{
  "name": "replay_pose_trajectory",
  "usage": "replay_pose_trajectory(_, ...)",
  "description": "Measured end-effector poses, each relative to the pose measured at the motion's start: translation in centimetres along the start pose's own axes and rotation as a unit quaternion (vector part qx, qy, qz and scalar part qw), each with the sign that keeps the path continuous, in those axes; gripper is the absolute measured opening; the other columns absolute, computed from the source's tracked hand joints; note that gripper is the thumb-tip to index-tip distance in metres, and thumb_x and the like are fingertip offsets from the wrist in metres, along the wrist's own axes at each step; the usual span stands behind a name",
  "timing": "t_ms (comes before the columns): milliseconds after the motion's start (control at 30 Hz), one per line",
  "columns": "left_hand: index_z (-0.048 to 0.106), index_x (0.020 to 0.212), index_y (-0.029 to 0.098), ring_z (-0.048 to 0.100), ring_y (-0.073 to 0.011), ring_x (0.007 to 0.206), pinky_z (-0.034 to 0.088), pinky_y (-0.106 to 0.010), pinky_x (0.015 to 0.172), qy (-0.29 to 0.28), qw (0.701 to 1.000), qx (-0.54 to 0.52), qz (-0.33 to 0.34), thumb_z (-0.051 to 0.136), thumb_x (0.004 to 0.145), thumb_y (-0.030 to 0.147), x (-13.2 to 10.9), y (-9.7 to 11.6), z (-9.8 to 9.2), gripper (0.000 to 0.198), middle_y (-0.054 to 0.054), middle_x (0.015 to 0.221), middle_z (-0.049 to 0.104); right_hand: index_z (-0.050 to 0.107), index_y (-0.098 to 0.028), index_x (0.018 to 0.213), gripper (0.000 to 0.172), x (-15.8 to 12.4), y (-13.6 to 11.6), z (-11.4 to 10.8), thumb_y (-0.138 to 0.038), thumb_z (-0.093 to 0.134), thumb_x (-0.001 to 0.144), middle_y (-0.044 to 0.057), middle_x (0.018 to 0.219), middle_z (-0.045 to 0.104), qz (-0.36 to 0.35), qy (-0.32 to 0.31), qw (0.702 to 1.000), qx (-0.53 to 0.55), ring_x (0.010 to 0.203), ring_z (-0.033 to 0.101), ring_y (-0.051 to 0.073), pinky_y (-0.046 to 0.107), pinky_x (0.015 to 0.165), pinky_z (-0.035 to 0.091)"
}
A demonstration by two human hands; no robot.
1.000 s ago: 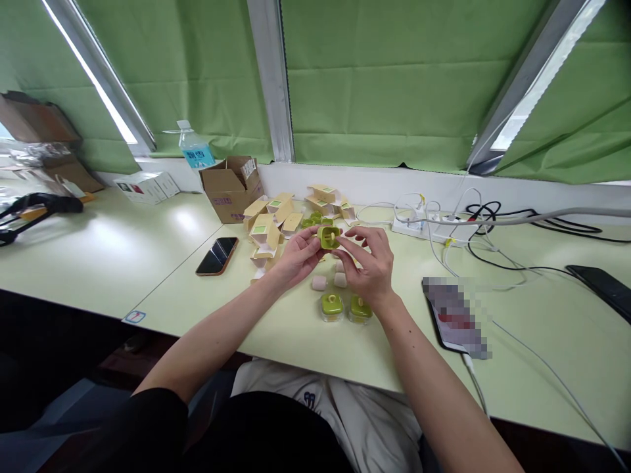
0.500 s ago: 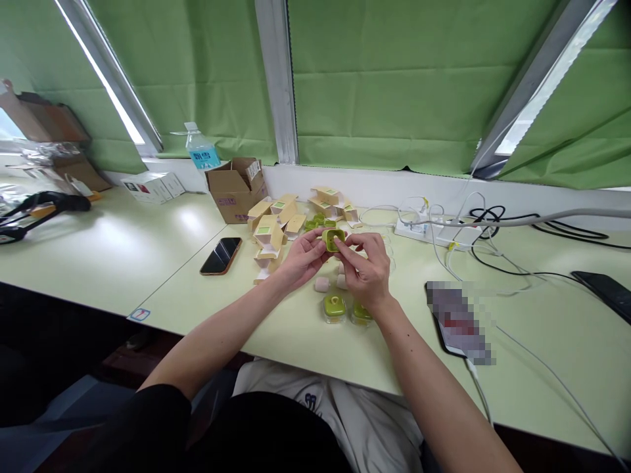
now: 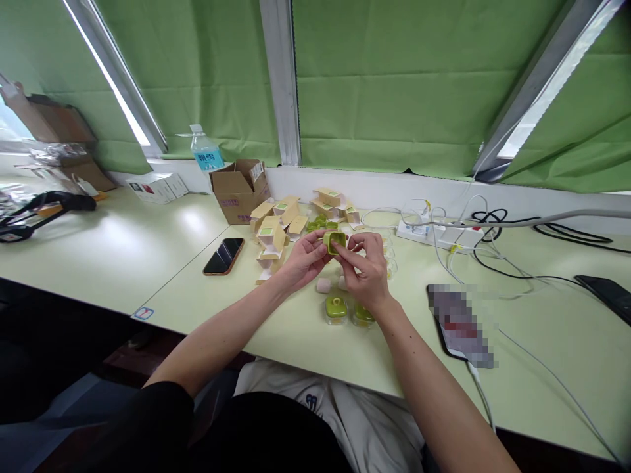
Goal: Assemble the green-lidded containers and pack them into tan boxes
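Both my hands hold a small green square cap [image 3: 335, 242] above the pale green table [image 3: 148, 256]. My left hand [image 3: 304, 258] grips its left side with thumb and fingers. My right hand [image 3: 365, 269] is curled, pinching the cap's right edge. Below my hands, on the table, stand two small clear containers with green lids [image 3: 336, 310], the right one partly hidden by my wrist. Two pale pink blocks [image 3: 323, 285] lie just behind them.
Several small yellow cartons [image 3: 274, 225] lie behind my hands, beside an open cardboard box [image 3: 239, 189] and a water bottle [image 3: 207, 154]. A dark phone [image 3: 223, 255] lies to the left, another phone [image 3: 458, 322] on a cable to the right. A power strip [image 3: 438, 233] with tangled cables sits at the back right.
The camera view has shifted slightly; my hands stay together on the green cap, with my right fingers closing more tightly round its edge.
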State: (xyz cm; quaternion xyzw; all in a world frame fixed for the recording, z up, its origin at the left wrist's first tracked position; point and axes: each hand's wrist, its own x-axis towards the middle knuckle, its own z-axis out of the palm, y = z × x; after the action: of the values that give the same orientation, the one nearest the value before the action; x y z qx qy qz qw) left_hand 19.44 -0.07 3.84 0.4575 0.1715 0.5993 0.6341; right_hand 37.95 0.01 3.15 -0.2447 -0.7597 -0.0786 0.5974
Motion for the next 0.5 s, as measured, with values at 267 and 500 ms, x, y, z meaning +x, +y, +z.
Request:
replay_pose_trajectory(267, 0.082, 0.108, 0.019, 0.077, -0.0159, 0.092, 0.060, -0.029, 0.087, 0.000, 1.000, -0.011, -0.008, 0.112, 0.066, 0.041, -0.02, 0.03, 0.28, 0.057, -0.005, 0.101, 0.082, 0.089, -0.037, 0.128, 0.033, 0.10, -0.20, -0.18, -0.021, 0.070, 0.106, 0.009, 0.099, 0.060, 0.009, 0.001, 1.000, -0.013, 0.101, 0.059, 0.027, 0.048, 0.087, 0.061)
replay_pose_trajectory(500, 0.082, 0.105, 0.018, 0.077, -0.0147, 0.088, 0.060, -0.027, 0.085, 0.001, 1.000, -0.013, -0.012, 0.112, 0.064, 0.042, -0.04, 0.16, 0.54, 0.057, -0.004, 0.097, 0.082, 0.090, -0.038, 0.123, 0.032, 0.22, -0.38, -0.21, -0.019, 0.072, 0.104, 0.008, 0.098, 0.061, 0.002, 0.013, 1.000, -0.007, 0.101, 0.058, 0.028, 0.049, 0.089, 0.060)
